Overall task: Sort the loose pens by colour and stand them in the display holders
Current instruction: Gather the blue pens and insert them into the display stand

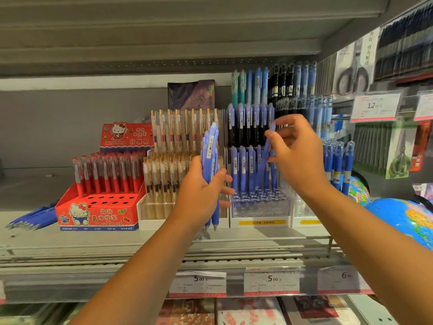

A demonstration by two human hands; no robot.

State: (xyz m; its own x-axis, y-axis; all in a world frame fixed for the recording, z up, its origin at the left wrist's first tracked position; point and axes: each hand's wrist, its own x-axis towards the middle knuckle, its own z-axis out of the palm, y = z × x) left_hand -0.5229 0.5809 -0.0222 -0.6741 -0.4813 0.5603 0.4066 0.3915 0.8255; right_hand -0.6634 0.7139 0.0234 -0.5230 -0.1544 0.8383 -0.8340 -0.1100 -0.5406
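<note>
Left hand [201,195] gripping the pen bundle [209,156], the right hand [297,156], pinching one tilted pen [263,160], should straighten it over a free hole in the holder [260,208], centre-right.

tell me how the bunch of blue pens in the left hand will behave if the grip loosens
Each pen in the bunch of blue pens looks stiff, but the smooth round barrels could slip past each other out of the left hand. Landing on the shelf, they would probably roll.
</note>
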